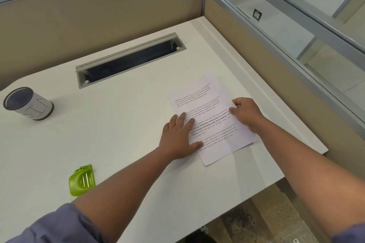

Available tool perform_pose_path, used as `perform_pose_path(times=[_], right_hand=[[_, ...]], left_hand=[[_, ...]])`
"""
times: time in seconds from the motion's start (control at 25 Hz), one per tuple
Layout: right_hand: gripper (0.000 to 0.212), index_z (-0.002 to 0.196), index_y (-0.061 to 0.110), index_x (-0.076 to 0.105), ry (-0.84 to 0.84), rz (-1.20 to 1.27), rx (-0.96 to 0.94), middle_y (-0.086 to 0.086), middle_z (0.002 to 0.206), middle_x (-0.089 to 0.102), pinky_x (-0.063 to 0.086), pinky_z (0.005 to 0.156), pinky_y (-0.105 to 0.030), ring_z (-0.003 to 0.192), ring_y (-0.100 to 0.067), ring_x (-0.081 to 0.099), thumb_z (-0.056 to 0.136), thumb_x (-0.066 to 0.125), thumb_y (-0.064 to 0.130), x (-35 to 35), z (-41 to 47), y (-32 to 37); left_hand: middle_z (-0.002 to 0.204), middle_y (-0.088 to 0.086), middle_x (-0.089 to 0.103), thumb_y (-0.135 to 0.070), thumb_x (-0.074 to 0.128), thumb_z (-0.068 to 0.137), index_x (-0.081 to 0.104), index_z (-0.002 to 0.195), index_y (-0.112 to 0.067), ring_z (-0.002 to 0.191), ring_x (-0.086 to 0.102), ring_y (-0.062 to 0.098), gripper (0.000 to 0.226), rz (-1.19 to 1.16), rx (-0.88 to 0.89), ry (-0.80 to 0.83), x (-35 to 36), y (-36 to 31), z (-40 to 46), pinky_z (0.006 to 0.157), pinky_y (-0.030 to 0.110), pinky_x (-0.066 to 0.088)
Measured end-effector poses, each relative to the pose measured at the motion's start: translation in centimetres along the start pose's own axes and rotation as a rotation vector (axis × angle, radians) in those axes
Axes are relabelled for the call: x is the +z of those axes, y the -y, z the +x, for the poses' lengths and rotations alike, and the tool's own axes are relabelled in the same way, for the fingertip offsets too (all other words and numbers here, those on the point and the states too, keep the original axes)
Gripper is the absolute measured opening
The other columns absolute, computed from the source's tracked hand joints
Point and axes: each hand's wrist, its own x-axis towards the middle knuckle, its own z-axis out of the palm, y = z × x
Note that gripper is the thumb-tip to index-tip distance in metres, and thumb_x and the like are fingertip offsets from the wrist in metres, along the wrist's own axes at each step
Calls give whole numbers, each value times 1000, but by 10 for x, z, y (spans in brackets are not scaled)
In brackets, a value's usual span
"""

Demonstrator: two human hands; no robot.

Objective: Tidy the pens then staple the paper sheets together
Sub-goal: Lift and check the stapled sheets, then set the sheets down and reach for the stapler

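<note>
From the head camera: right hand [245, 113] curled over the right edge of the printed paper sheets [212, 118], thumb on top of the page, the other fingers folded at the edge, so pinching the stack there. Left hand [178, 138] flat and relaxed, fingers spread straight, pressing down on the left edge of the same sheets, thumb tip on the lower text. Between the two hands, the sheets lying flat on the white desk [122, 124], turned at a slant, a lower sheet peeking out along the bottom edge. Toward the wearer from the left hand, well apart, a green stapler [82, 180] on the desk beside the left forearm. Far to the left of the hands, a cylindrical pen holder [27, 103] standing upright, contents hidden from this angle. Beyond the hands, a long cable slot [130, 59] with its flap raised, set into the desk before a beige partition [98, 10]. Blue sleeves [59, 225] at both upper arms.
</note>
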Motion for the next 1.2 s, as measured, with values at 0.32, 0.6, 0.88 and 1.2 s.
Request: perform_pose_path(times=[0.32,0.6,0.88,1.2], right_hand=[[50,145,19,51,-94,-624,-309,-4,157,43,28,115,-46,144,-27,37,95,56,24,25,-15,-11],[40,136,20,61,-143,-617,-401,-4,155,45,21,114,-48,146,-22,34,96,54,16,62,-42,-1],[43,139,23,58,174,-619,-564,0,155,46,25,118,-41,146,-20,35,96,56,23,175,-107,32],[85,155,29,32,529,-722,-758,4,167,19,13,122,-39,154,-17,9,83,68,54,293,-176,71]], left_hand=[[170,1,0,-79,48,80,15,158,-35,155,-1,30,95,-38,-1,9,-1,1,0,123,47,10],[170,2,9,-65,53,90,20,158,-30,156,4,26,84,-206,35,-55,-18,28,-25,123,47,15],[157,1,40,-43,61,94,50,144,-23,149,24,28,55,-242,-139,-233,-30,115,-113,119,41,22],[134,-1,50,-37,70,88,59,126,-27,127,40,26,41,-584,-621,-486,-49,199,-200,96,38,38]])
